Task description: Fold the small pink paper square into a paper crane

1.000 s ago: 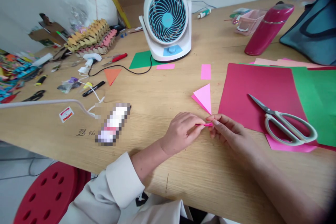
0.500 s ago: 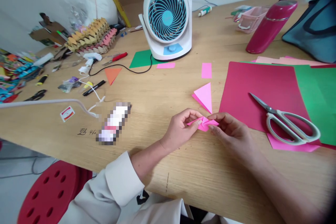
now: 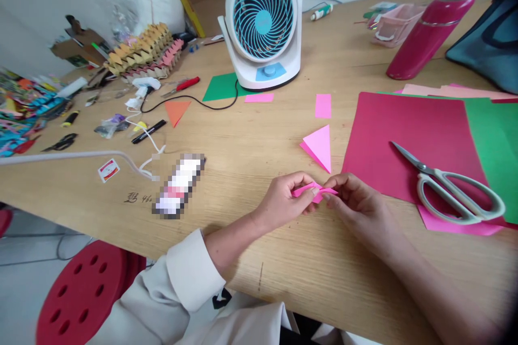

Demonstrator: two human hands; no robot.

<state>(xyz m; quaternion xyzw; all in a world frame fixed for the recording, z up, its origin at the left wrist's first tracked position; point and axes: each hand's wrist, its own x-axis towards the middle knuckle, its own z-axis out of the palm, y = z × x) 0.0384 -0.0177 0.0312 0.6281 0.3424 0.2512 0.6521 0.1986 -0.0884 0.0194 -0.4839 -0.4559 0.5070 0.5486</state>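
Note:
A small folded piece of pink paper [image 3: 318,195] is held between both hands above the wooden table [image 3: 243,172]. My left hand [image 3: 286,198] pinches its left part, with the thumb on top and the fingers behind. The fingertips of my right hand [image 3: 358,202] grip its right end. Part of the folds is covered by the fingers. Just beyond the hands lies a folded pink triangle [image 3: 319,146], and a small pink rectangle [image 3: 323,106] is behind that.
On the right, scissors [image 3: 449,188] rest on red paper [image 3: 408,140] beside green sheets. A fan [image 3: 264,21] stands at the back, a pink bottle [image 3: 433,35] at the back right. A phone [image 3: 179,186] lies left of my hands; a red stool [image 3: 81,291] is below.
The view has shifted slightly, so most things sit further right. The pink paper looks narrower between my fingers, and my left thumb and fingers have moved over more of it.

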